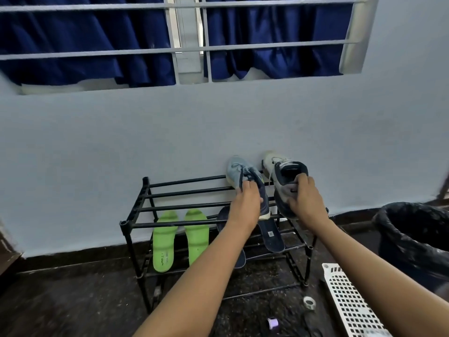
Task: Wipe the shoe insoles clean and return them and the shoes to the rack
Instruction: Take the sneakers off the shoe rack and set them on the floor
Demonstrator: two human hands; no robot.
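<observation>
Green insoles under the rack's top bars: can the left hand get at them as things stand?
Probably not yet: the left hand grips the light blue shoe atop the rack. Once free, likely yes: the green insoles lie on an open-fronted shelf, left of that arm, with nothing before them.

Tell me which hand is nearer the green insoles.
Left. The left hand grips the blue shoe above and right of the green insoles; the right hand grips the grey shoe farther right.
</observation>
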